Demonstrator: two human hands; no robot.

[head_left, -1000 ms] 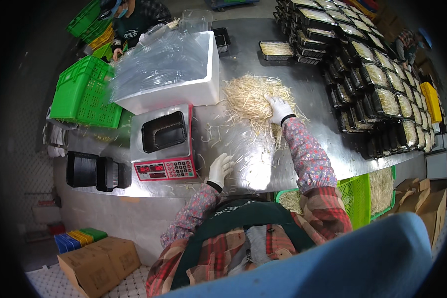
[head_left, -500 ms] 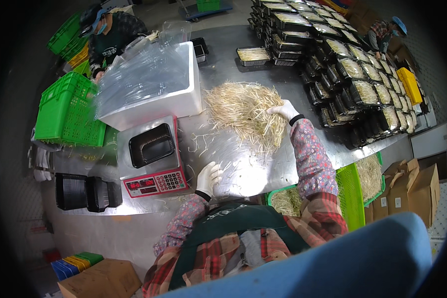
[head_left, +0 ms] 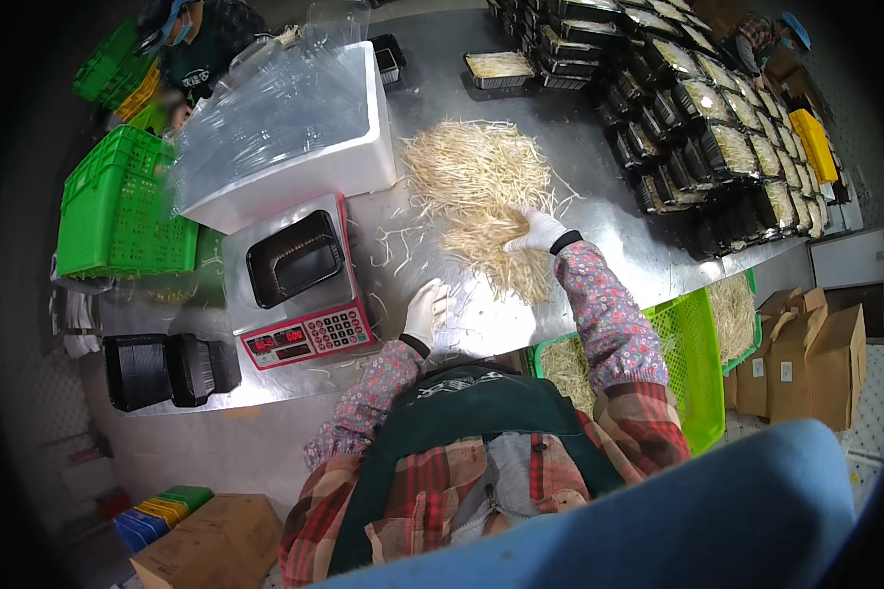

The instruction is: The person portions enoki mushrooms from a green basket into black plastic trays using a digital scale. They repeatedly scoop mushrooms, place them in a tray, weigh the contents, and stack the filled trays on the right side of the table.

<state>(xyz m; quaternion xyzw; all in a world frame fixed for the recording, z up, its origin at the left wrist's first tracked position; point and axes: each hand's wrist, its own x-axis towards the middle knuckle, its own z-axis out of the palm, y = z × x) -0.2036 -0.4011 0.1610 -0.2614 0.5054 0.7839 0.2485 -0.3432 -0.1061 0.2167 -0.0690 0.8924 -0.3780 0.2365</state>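
Note:
My right hand (head_left: 532,232), white-gloved, grips a loose clump of pale thin sprouts (head_left: 491,263) at the near side of a larger sprout pile (head_left: 471,157). My left hand (head_left: 427,309), also gloved, holds nothing, its fingers loosely extended over the steel table (head_left: 491,339) beside the scale (head_left: 304,339). An empty black tray (head_left: 314,270) sits on that scale. A few stray strands lie between the scale and the pile.
Lid-filled foam box (head_left: 354,157), green crate (head_left: 118,226), black trays (head_left: 138,368) at left; stacked filled packs (head_left: 717,147) at right. Green baskets (head_left: 688,373) below the right edge. Cardboard boxes (head_left: 805,363), (head_left: 216,540) on both sides. Co-workers at upper left (head_left: 196,59) and upper right (head_left: 756,49).
My right hand has come toward me with some sprouts, drawing a clump away from the main pile. My left hand has stayed near the scale. The view has shifted slightly.

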